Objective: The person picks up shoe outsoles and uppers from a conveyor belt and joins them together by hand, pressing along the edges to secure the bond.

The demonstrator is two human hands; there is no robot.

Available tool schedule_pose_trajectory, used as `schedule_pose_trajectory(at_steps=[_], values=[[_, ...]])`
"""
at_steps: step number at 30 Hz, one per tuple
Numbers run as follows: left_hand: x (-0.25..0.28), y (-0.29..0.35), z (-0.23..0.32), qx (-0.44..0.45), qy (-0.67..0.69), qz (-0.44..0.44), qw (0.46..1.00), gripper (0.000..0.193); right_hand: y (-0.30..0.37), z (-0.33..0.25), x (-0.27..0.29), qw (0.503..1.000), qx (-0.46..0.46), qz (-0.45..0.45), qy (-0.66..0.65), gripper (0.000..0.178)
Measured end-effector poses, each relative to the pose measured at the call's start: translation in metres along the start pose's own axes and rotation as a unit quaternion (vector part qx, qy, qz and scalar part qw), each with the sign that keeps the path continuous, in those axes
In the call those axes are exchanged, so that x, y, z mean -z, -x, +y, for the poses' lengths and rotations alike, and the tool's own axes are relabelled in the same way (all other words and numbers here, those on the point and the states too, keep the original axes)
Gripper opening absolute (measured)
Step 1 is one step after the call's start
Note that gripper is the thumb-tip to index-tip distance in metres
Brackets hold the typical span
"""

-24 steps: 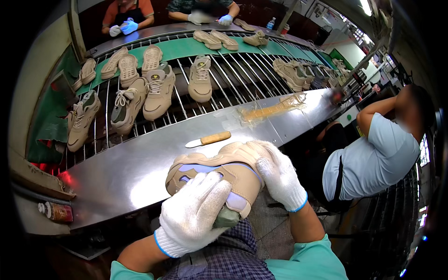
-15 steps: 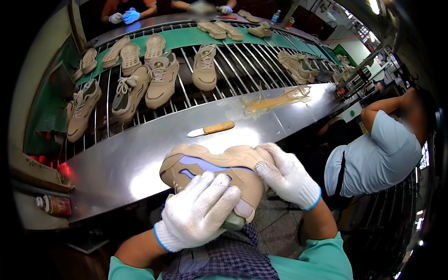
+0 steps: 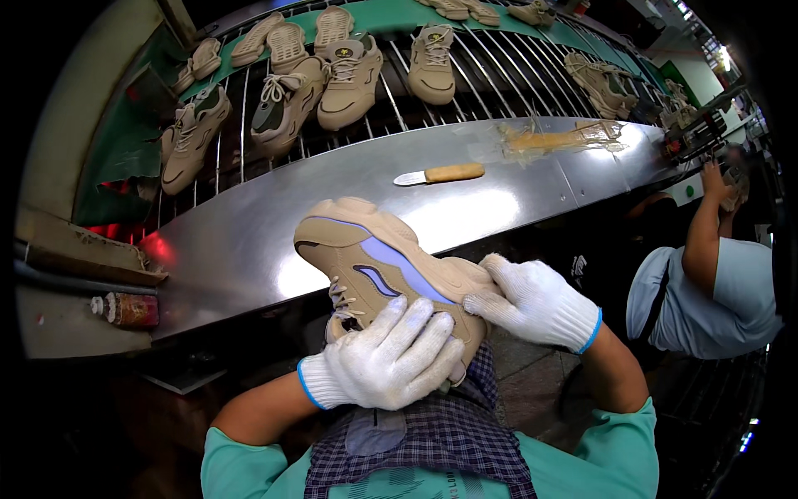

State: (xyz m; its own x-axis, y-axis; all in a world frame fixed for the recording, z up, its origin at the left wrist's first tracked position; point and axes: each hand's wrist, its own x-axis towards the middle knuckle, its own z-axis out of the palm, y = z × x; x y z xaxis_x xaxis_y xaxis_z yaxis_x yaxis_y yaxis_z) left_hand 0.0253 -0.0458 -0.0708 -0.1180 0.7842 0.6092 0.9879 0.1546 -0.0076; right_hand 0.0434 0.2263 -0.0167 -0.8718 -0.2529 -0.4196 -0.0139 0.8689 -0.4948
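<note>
Tilted over the near edge of the bench (image 3: 274,224), a beige shoe (image 3: 391,258) sits in my left hand (image 3: 384,358), fingers slightly parted along its side, while my right hand (image 3: 536,303) pinches its heel end, best gripped firmly without creasing, a knife (image 3: 440,174) beyond.

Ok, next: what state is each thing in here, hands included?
Held shoe: laced, tipped on its side
Left hand: gloved, fingers across the shoe's side
Right hand: gloved, gripping the sole near the heel
Knife: lying on the metal table, blade bare
Front rack shoes: laced, uppers showing
Upper-left soles: treads showing
Brown tape: stuck down, wrinkled
Small can: upright or lying, unclear
</note>
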Motion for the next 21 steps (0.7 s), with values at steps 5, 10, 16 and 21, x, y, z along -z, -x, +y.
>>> schedule_pose_trajectory(at_steps=[5,10,16,21], values=[[-0.001,0.010,0.001,-0.026,0.007,-0.026,0.999,0.034,-0.020,-0.001,-0.013,0.998,0.024,-0.044,0.028,0.073],[-0.009,0.025,0.003,-0.044,-0.029,-0.051,0.997,0.037,-0.045,-0.013,-0.013,0.989,0.041,-0.094,0.105,0.073],[0.009,0.028,-0.008,0.016,-0.002,-0.065,0.998,0.035,-0.089,-0.004,-0.038,0.997,0.072,-0.038,0.013,0.057],[0.023,0.047,-0.012,0.022,-0.008,-0.056,0.998,0.035,-0.114,-0.036,-0.023,0.975,0.065,-0.039,-0.207,0.064]])
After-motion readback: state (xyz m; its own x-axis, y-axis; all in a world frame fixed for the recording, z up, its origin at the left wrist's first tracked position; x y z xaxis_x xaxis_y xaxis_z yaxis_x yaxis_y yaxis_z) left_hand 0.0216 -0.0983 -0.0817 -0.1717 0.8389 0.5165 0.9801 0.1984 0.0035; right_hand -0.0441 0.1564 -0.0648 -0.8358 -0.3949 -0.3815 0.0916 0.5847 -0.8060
